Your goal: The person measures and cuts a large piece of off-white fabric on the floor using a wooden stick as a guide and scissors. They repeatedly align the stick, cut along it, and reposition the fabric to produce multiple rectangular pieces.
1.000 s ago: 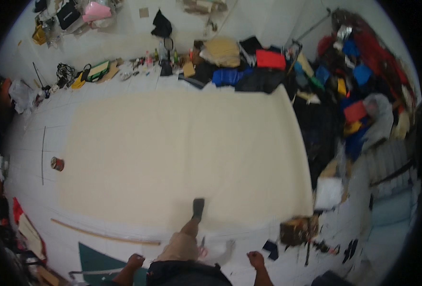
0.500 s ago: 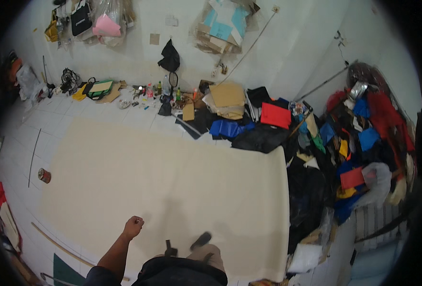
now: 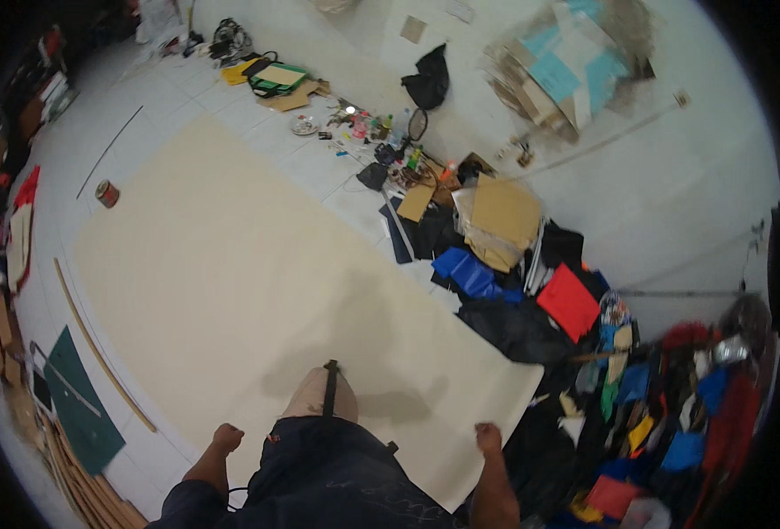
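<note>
My left hand (image 3: 227,438) hangs over the near left part of a big cream sheet (image 3: 231,264) spread on the floor. Its fingers are curled in, with nothing showing in them. Off to the right, my right hand (image 3: 488,435) is raised above the sheet's near right end, close to the rolled-up edge; it too is a loose fist with no object to be seen. Neither hand touches the sheet. My bent knee with a dark strap (image 3: 330,392) shows between them, above the cream surface.
A small tin can (image 3: 107,194) stands by the sheet's far left corner. A thin wooden strip (image 3: 99,344) and a green cutting mat (image 3: 77,401) lie at the left. Heaped fabric scraps (image 3: 628,414) crowd the right; bottles, cardboard (image 3: 500,216) and a red folded piece (image 3: 569,301) line the wall.
My view has turned to the right, so the sheet now lies slanted. My right hand has come into view, and my left hand has moved lower. A knee has come forward.
</note>
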Available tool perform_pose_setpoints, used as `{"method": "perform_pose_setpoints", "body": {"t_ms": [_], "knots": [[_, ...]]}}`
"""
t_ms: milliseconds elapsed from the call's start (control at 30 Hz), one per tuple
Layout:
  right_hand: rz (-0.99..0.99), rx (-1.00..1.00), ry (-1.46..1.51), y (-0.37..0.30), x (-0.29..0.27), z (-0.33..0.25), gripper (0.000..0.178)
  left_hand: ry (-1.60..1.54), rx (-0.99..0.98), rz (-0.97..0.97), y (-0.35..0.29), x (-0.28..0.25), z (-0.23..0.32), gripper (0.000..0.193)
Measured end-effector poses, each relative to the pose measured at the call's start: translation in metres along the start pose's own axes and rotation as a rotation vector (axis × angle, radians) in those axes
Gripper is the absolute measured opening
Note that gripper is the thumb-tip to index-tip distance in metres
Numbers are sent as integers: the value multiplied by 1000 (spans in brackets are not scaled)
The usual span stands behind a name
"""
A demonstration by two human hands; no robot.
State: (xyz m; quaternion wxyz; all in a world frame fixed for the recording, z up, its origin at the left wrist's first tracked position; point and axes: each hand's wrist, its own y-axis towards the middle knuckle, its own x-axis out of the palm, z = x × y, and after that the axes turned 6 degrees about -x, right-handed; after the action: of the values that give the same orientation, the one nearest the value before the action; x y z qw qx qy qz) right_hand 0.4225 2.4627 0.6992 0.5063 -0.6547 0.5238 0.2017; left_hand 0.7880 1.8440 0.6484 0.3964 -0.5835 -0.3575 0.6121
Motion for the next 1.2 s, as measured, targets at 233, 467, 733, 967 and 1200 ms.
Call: {"method": "perform_pose_setpoints", "body": {"t_ms": [233, 467, 733, 967, 1200], "knots": [[144, -315, 298, 236, -121, -202, 20, -112, 37, 135, 49, 62, 154, 33], [-278, -417, -57, 296, -94, -267, 33, -466, 344, 203, 48, 22, 469, 35], [-631, -394, -362, 464, -78, -367, 34, -612, 377, 127, 14, 55, 692, 35], [-814, -701, -495, 743, 87, -434, 28, -773, -73, 151, 133, 239, 733, 35], [-987, -732, -518, 854, 275, -440, 29, -525, 42, 236, 324, 345, 842, 38]]}}
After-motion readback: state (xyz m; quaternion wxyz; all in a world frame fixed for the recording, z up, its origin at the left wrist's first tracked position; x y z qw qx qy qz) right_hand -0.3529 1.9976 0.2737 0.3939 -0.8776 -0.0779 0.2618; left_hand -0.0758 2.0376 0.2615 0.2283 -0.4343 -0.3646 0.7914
